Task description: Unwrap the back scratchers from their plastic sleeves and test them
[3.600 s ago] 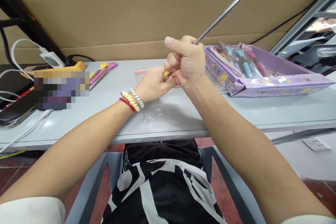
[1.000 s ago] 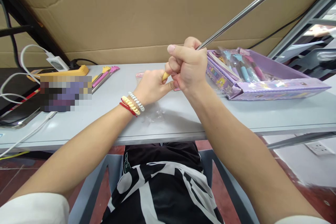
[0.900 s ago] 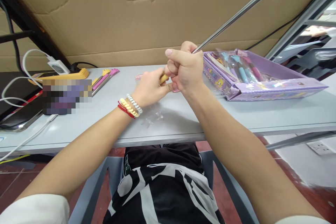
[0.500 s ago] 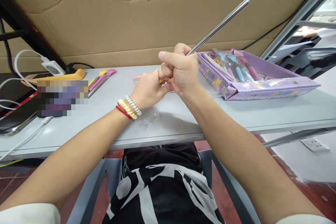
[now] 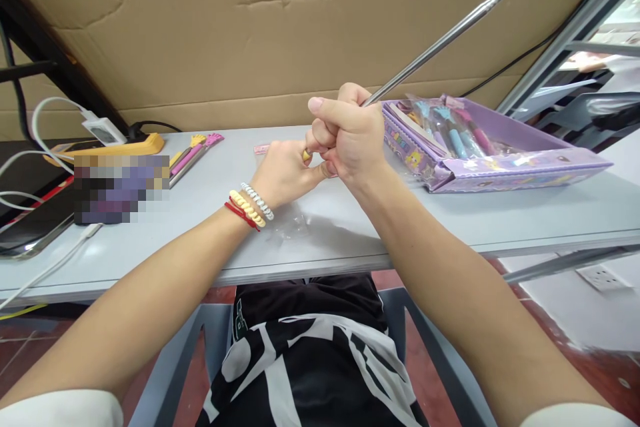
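A telescopic back scratcher (image 5: 440, 45) slants up to the right, its metal rod drawn out and its yellow head at the top right edge of the view. My right hand (image 5: 357, 130) is closed in a fist around the lower part of the rod. Right beside it, my left hand (image 5: 287, 170) has its fingers closed on the yellow handle end, most of which is hidden by both hands. The two hands touch above the table. Under them lies a clear plastic wrapper (image 5: 295, 223), partly covered by the left wrist.
A purple box (image 5: 525, 170) with wrapped blue and pink scratchers stands at right. More scratchers, pink (image 5: 195, 153) and yellow, lie at left near a yellow power strip (image 5: 145, 143), cables and a phone (image 5: 35, 227). Cardboard (image 5: 200, 33) walls the back of the grey table (image 5: 175, 213).
The view has shifted slightly. The back scratcher's yellow head sits a little further right and the rod leans a bit lower; a yellow piece shows more between the hands. Both grips stay the same.
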Tool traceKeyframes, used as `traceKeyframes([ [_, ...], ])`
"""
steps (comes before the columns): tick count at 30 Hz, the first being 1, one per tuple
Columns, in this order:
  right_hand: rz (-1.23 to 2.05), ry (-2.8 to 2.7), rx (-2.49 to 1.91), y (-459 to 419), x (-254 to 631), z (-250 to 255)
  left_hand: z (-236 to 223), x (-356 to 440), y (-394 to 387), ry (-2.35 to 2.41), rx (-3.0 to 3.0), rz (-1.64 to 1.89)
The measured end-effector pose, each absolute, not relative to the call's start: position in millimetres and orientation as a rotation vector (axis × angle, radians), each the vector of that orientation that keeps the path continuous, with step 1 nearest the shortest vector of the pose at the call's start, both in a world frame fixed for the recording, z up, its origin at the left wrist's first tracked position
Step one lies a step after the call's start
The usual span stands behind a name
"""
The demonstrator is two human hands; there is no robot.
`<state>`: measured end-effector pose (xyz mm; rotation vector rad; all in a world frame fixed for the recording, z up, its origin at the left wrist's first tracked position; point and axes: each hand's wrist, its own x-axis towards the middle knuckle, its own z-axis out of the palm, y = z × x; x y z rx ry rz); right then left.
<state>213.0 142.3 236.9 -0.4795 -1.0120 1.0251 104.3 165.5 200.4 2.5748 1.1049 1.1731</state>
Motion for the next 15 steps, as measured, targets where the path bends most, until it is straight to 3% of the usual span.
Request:
traceKeyframes([
  [9,0.977,-0.949,-0.589,146.9,214.3,237.5,203.3,100.0,168.8,1.053,2.529,1.017],
  [15,0.988,-0.926,-0.555,149.4,217.4,239.3,204.7,98.1,164.7,0.828,2.405,1.144],
])
